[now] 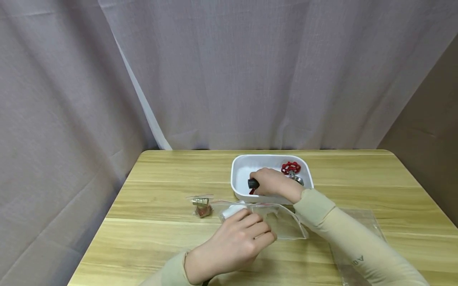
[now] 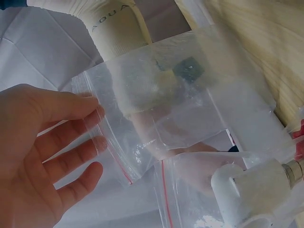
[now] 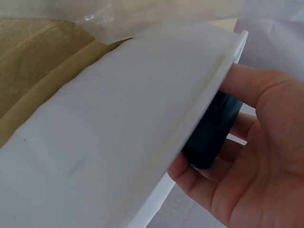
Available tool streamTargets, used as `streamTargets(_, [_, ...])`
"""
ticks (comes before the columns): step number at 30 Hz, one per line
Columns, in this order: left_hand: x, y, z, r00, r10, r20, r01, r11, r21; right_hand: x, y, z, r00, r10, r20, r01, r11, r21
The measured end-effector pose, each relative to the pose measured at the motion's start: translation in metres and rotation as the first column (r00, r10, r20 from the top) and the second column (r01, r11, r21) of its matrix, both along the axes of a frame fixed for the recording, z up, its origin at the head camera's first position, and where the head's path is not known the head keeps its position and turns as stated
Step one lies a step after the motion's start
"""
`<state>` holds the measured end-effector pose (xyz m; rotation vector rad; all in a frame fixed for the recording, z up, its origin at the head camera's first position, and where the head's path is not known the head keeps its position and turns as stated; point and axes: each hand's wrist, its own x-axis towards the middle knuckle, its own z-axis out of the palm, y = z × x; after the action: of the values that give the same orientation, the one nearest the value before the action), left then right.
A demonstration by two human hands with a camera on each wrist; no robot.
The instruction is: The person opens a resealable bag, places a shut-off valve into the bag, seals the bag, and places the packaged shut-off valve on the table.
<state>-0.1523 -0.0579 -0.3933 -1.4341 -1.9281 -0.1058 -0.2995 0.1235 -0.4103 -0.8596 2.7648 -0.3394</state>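
My left hand (image 1: 237,240) pinches the zip edge of a clear zip bag (image 2: 156,104) between thumb and fingers, in front of the white tray (image 1: 234,174). Inside the tray, the fingers of my right hand (image 1: 272,182) curl round a black cylindrical piece (image 1: 253,183). A bit of red shows just below that piece; whether they are joined I cannot tell. In the right wrist view the tray's wall partly hides the black piece (image 3: 213,128). A valve with a red handwheel (image 1: 291,168) lies at the tray's right end.
Left of my left hand, a small bag with a brass-coloured fitting (image 1: 201,201) lies on the wooden table (image 1: 143,234). Beside it, another zip bag holds a white fitting (image 2: 251,190). A flat clear bag (image 1: 363,218) lies under my right forearm. Curtains hang behind the table.
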Motion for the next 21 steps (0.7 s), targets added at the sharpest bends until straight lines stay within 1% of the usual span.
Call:
streamTargets(4, [0.000, 0.000, -0.001, 1.000, -0.002, 0.000, 0.002, 1.000, 0.003, 0.000, 0.002, 0.001, 1.000, 0.020, -0.012, -0.021, 0.999, -0.024])
streamTargets(8, [-0.001, 0.001, -0.001, 1.000, -0.006, 0.002, 0.006, 1.000, 0.011, -0.002, 0.005, 0.010, 0.999, 0.020, -0.038, -0.021, 0.999, -0.042])
streamTargets(10, [-0.001, 0.001, -0.001, 1.000, -0.007, 0.007, 0.006, 1.000, 0.015, -0.002, 0.006, 0.020, 0.999, 0.015, -0.046, -0.018, 0.998, -0.057])
streamTargets(14, [-0.002, 0.002, -0.001, 1.000, -0.007, 0.006, 0.007, 1.000, 0.018, -0.001, 0.009, 0.044, 0.997, -0.003, -0.075, -0.004, 0.997, -0.082])
streamTargets(17, [-0.002, 0.004, -0.001, 1.000, -0.013, 0.006, 0.013, 1.000, 0.020, 0.004, 0.012, 0.062, 0.997, -0.020, -0.079, 0.013, 0.995, -0.096])
streamTargets(21, [-0.004, 0.005, -0.001, 1.000, -0.020, 0.006, 0.020, 1.000, 0.018, 0.013, 0.013, 0.080, 0.995, -0.028, -0.095, 0.018, 0.995, -0.100])
